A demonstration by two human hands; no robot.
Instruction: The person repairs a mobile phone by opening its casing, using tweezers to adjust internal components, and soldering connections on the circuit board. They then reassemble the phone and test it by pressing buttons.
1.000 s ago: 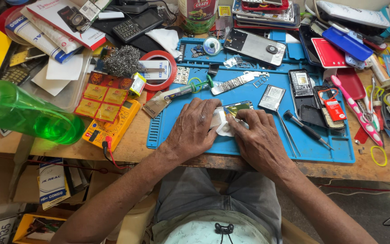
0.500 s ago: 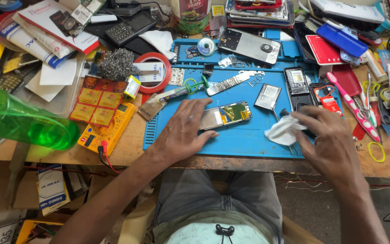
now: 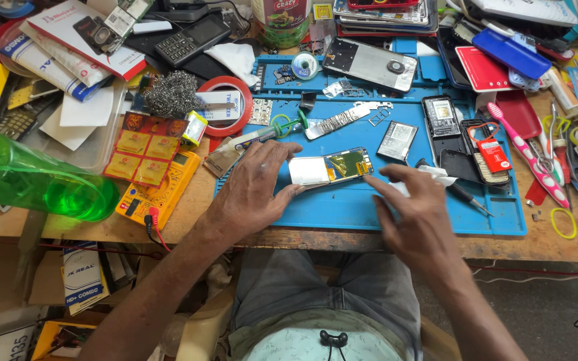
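An opened phone body point(image 3: 330, 167), with a white panel and a gold-green board, lies on the blue work mat point(image 3: 342, 207). My left hand point(image 3: 255, 188) grips its left end, thumb on the near edge and fingers on the far edge. My right hand point(image 3: 415, 215) hovers just right of the phone, fingers pointing at its right end. A crumpled white cloth point(image 3: 436, 175) sits in those fingers, mostly hidden by them.
A green plastic bottle point(image 3: 35, 182) lies at the left, next to a yellow multimeter point(image 3: 162, 188). Behind are a red tape ring point(image 3: 225, 107) and steel wool point(image 3: 172, 95). To the right lie dismantled phones point(image 3: 441, 117), a screwdriver point(image 3: 464, 195) and a pink toothbrush point(image 3: 526, 155).
My right hand had swung out to the right with the white cloth and has now come back left toward the phone. My left hand kept hold of the phone.
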